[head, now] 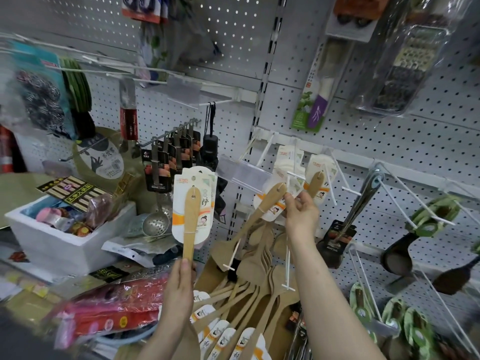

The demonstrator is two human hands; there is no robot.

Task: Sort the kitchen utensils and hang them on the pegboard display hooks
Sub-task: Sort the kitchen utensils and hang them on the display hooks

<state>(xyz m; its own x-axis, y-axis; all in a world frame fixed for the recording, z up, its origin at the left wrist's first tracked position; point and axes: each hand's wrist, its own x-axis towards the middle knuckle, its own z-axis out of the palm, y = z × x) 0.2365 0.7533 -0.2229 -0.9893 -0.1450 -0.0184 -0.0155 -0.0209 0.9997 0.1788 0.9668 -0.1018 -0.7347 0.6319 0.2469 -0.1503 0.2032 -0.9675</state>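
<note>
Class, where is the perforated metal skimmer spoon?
In the head view, left of centre, the perforated metal skimmer spoon shows between the white foam box and the carded wooden spatula held by the left hand.

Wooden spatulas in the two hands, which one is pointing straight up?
The light wooden spatula with the white card, gripped by the left hand. It stands upright; the other spatula, pinched by the right hand, leans sideways.

White pegboard (pixel 405 141) with carded wooden spatulas (pixel 315 181) on hooks (pixel 397 203)
</note>
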